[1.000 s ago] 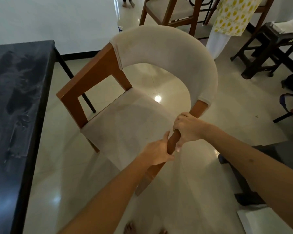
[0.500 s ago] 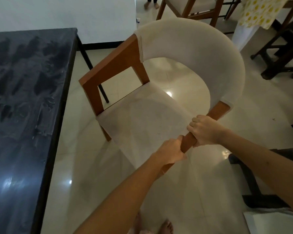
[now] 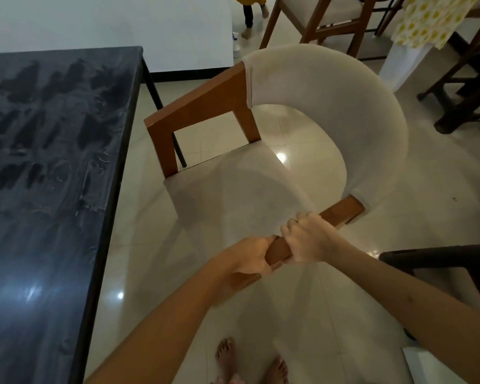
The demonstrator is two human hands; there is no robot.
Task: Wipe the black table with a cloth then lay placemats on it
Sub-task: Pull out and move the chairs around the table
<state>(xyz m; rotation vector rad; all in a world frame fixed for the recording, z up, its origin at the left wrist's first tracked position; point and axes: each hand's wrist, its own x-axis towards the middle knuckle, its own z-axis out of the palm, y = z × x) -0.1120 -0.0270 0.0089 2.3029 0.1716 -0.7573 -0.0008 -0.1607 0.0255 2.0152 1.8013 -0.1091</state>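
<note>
- The black table [image 3: 47, 167] fills the side left of the fingers, well apart from both hands; its glossy top is covered with dusty smears and streaks, and a thin black leg [image 3: 161, 106] shows at its far corner.
- The chair [image 3: 261, 189] stands between the table and the fingers, just beside the table's long edge. It has a cream padded seat, a curved cream backrest [image 3: 344, 106] arching beyond the fingers, and an orange-brown wooden frame.
- The near wooden armrest [image 3: 341, 214] runs slantwise under both hands, its bare end reaching out past the right fingers toward the backrest.
- The left hand [image 3: 247, 259] clasps the armrest's nearer, lower end, fingers wrapped round the wood with the thumb on top.
- The right hand [image 3: 308, 242] clasps the same armrest just beyond the left hand, almost touching it, knuckles up and fingers curled over the far edge.
- Behind the wrists, two bare feet [image 3: 250, 364] stand on the shiny pale tiled floor [image 3: 155, 259].
- Far beyond the fingers stand another wooden chair [image 3: 324, 20], a dark stool [image 3: 466, 87] to the right, and a person in a yellow-patterned garment [image 3: 424, 20].
- Neither a cloth nor any placemat shows.
</note>
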